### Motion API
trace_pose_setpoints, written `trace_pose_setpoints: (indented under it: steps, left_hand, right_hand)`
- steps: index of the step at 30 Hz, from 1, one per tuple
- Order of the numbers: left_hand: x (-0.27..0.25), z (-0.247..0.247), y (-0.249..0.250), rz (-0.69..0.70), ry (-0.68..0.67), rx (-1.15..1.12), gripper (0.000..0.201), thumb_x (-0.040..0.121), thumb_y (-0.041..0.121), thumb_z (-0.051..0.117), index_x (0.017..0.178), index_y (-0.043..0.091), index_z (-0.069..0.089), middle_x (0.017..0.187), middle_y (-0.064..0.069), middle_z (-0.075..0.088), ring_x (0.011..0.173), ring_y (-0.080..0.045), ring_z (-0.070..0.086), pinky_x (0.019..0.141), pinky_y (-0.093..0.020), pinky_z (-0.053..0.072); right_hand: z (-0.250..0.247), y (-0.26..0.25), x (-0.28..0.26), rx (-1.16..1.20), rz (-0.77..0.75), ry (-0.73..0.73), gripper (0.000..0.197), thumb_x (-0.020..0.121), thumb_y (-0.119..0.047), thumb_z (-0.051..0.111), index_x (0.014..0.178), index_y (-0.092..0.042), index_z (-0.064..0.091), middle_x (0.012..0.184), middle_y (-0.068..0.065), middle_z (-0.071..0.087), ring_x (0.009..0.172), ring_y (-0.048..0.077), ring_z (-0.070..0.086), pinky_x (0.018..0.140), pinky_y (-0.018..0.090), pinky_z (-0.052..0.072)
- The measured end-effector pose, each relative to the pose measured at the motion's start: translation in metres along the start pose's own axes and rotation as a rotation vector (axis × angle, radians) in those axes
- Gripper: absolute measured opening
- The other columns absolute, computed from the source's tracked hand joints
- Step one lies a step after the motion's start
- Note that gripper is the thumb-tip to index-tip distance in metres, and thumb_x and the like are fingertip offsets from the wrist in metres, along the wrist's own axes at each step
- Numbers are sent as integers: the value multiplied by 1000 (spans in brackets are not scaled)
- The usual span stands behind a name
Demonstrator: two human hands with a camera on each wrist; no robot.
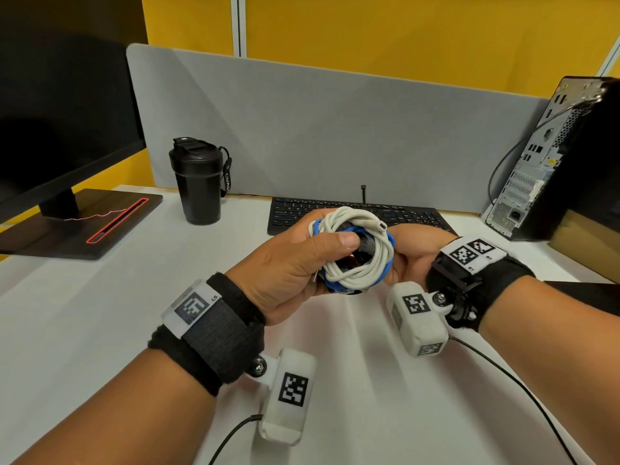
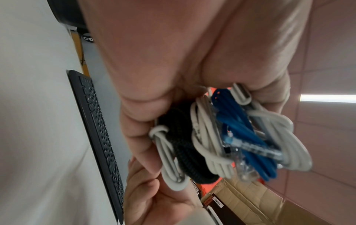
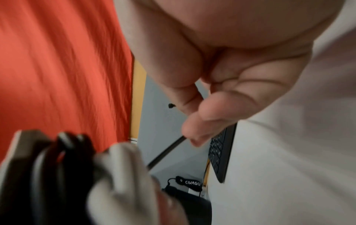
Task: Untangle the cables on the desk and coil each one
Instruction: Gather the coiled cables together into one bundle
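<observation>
Above the white desk I hold a bundle of cables in both hands. A white cable loops on top, a blue cable rings the outside, and a black cable sits in the core. My left hand grips the bundle's left side with its thumb across the top. In the left wrist view the white cable, black braided cable and blue cable with a clear plug lie in curled fingers. My right hand is at the bundle's right side, fingers hidden behind it. In the right wrist view its curled fingers pinch a thin black strand.
A black keyboard lies just behind the hands. A black bottle stands at the back left beside a monitor on its stand. A PC tower and a cardboard box are at the right. A grey divider closes the back.
</observation>
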State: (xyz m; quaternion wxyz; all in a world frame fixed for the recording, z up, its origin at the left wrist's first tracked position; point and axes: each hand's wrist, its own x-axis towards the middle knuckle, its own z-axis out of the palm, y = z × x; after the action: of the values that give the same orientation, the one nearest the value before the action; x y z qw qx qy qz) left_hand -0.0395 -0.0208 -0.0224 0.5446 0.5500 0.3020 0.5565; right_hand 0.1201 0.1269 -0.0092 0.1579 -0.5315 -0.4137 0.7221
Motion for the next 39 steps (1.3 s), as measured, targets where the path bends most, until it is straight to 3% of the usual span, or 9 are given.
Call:
trace_pose_setpoints:
  steps: [5, 9, 13, 19, 23, 26, 30, 33, 39]
  left_hand:
    - [1, 7, 2, 42, -92, 90, 29, 93, 20, 56, 104, 40, 74, 99, 8, 74, 93, -8, 69, 80, -31, 57]
    - [4, 4, -2, 52, -52, 100, 33, 92, 15, 56, 101, 40, 75, 97, 7, 75, 92, -10, 69, 81, -33, 57]
    - [5, 2, -4, 31, -22, 96, 24, 85, 28, 65, 106, 36, 74, 102, 2, 74, 95, -15, 69, 84, -40, 57]
    - [5, 2, -5, -23, -9, 95, 27, 91, 15, 58, 104, 33, 75, 100, 0, 75, 91, -15, 70, 79, -37, 58]
    - [5, 4, -7, -42, -4, 104, 24, 84, 17, 65, 101, 30, 75, 99, -5, 72, 90, -20, 68, 79, -39, 56]
    - [4, 2, -10, -56, 22, 110, 42, 75, 20, 73, 116, 20, 66, 104, -9, 72, 94, -23, 68, 86, -45, 55]
    - [3, 0, -10, -52, 1, 99, 43, 67, 28, 76, 108, 34, 69, 97, 2, 74, 90, -15, 70, 80, -33, 57]
    - [3, 1, -7, -8, -46, 122, 26, 76, 25, 68, 99, 37, 75, 97, 0, 72, 92, -19, 67, 77, -34, 56]
    - [7, 2, -7, 22, -63, 111, 23, 83, 21, 65, 105, 24, 73, 100, -7, 69, 90, -22, 65, 80, -39, 53]
  right_hand:
    - [9, 3, -12, 43, 29, -228, 45, 87, -6, 55, 131, -14, 54, 125, 10, 44, 115, 23, 41, 119, 31, 18]
    - [12, 5, -21, 37, -25, -271, 62, 81, -5, 57, 142, -4, 49, 133, 11, 47, 125, 21, 41, 120, 36, 18]
    - [12, 9, -27, 32, -172, -258, 48, 94, -13, 54, 140, -3, 51, 149, 21, 45, 126, 35, 48, 119, 47, 21]
    - [11, 9, -29, -86, -324, -195, 27, 88, -9, 57, 113, -3, 63, 113, 21, 58, 100, 32, 52, 100, 45, 38]
    - [12, 8, -30, -161, -355, -171, 34, 88, -18, 60, 116, 2, 63, 115, 20, 61, 101, 32, 54, 111, 50, 37]
    - [16, 1, -36, -154, -532, -129, 12, 91, -16, 63, 98, -8, 67, 86, 9, 65, 77, 25, 57, 81, 39, 49]
    - [20, -14, -43, -196, -844, 77, 14, 92, -14, 67, 97, -1, 68, 70, 5, 65, 52, 11, 55, 48, 23, 50]
    - [20, -15, -43, -316, -905, 138, 10, 92, -13, 67, 85, -6, 69, 66, 7, 68, 50, 13, 61, 51, 25, 54]
    - [14, -5, -43, -519, -737, 85, 11, 86, -17, 74, 90, -6, 74, 73, 6, 70, 62, 16, 62, 66, 33, 56]
